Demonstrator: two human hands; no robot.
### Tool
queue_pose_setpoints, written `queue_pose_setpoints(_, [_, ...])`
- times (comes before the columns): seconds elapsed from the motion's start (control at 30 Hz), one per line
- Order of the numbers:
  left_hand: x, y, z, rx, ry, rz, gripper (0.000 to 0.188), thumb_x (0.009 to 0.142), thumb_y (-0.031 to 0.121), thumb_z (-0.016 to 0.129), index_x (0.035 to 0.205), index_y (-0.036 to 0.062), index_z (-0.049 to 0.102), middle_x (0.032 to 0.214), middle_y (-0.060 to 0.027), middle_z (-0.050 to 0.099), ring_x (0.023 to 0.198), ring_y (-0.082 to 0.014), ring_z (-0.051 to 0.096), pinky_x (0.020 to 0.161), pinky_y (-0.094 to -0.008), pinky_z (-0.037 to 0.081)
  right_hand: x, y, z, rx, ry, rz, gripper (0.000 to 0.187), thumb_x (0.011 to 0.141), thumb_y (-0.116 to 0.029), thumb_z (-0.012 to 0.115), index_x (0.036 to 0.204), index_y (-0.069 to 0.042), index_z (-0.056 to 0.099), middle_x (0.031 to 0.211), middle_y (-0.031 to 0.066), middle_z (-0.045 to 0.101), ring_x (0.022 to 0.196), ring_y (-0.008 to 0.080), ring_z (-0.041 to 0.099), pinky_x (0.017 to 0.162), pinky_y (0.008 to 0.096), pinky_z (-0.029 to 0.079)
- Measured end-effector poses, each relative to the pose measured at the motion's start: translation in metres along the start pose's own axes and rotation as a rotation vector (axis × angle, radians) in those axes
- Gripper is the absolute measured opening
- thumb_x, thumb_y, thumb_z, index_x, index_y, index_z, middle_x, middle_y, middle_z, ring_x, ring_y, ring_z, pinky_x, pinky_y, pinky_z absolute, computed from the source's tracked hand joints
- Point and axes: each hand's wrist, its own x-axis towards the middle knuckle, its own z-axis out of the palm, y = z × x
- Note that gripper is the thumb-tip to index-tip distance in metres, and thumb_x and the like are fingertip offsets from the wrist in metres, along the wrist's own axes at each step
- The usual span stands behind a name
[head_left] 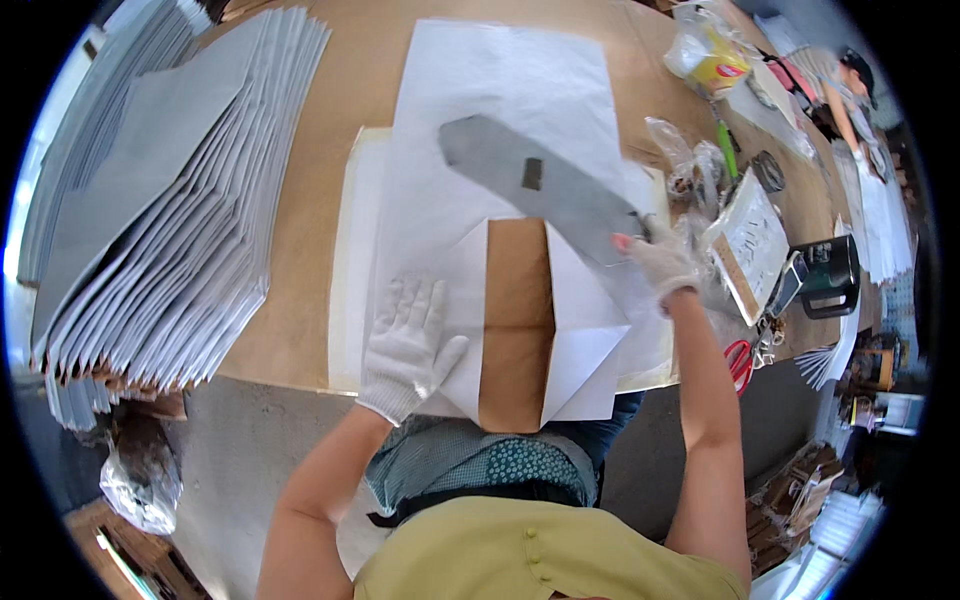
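A large white paper bag (510, 75) lies before me. Its near end is opened out into a folded diamond, with a brown inner strip (517, 320) showing down the middle. My left hand (408, 335), in a white knitted glove, rests flat on the paper left of that strip, fingers stretched out. My right hand (662, 262), also gloved and slightly blurred, grips the right end of a long grey flat plate (575, 190) with angled ends. A small dark rectangle marks the plate's middle. The plate slants across the bag, beyond the folded end; whether it touches the paper I cannot tell.
Tall stacks of folded grey-white paper bags (200, 200) fill the table's left. On the right are a white board (745, 245), a dark mug (825, 275), red-handled scissors (740, 365), a green-handled tool (725, 145) and plastic bags. Another person (835, 90) works at the far right.
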Motion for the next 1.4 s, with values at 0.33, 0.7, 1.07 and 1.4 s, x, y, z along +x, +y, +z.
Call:
queue_pose_setpoints(0.33, [-0.035, -0.016, -0.017, -0.301, 0.126, -0.081, 0.069, 0.09, 0.02, 0.074, 0.152, 0.0019, 0.05, 0.145, -0.0227, 0.058, 0.13, -0.0426, 0.06, 0.117, -0.0501, 0.043, -0.093, 0.083, -0.038, 0.491, -0.202, 0.174, 0.04, 0.098, -0.005, 0.072, 0.135, 0.003, 0.063, 0.119, 0.0078, 0.072, 0.092, 0.0129, 0.072, 0.075, 0.0257, 0.061])
queue_pose_setpoints(0.7, [-0.001, -0.098, -0.028, -0.477, -0.132, 0.309, 0.033, 0.074, 0.006, 0.09, 0.101, 0.0102, 0.072, 0.114, -0.0112, 0.069, 0.084, -0.0238, 0.074, 0.073, -0.0351, 0.061, -0.09, 0.025, 0.015, 0.133, -0.197, 0.009, 0.031, 0.086, -0.008, 0.081, 0.113, 0.002, 0.068, 0.096, 0.0083, 0.068, 0.094, 0.017, 0.069, 0.077, 0.0312, 0.054])
queue_pose_setpoints(1.07, [0.008, -0.003, -0.035, -0.015, -0.156, 0.477, 0.033, 0.073, 0.032, 0.082, 0.091, 0.0106, 0.064, 0.099, -0.0068, 0.061, 0.096, -0.0281, 0.064, 0.083, -0.0425, 0.053, -0.057, -0.024, 0.026, -0.607, -0.083, -0.711, 0.038, 0.08, -0.022, 0.084, 0.111, -0.009, 0.066, 0.104, 0.0116, 0.07, 0.101, 0.0338, 0.068, 0.093, 0.0449, 0.054])
queue_pose_setpoints(1.4, [0.019, 0.0, -0.013, -0.399, -0.069, 0.305, 0.02, 0.056, 0.008, 0.07, 0.074, 0.0108, 0.062, 0.077, -0.003, 0.061, 0.08, -0.0268, 0.06, 0.076, -0.0394, 0.045, -0.112, -0.002, -0.003, -0.284, -0.329, -0.561, 0.051, 0.071, -0.011, 0.093, 0.114, -0.009, 0.066, 0.124, 0.0095, 0.066, 0.117, 0.033, 0.066, 0.1, 0.0436, 0.054])
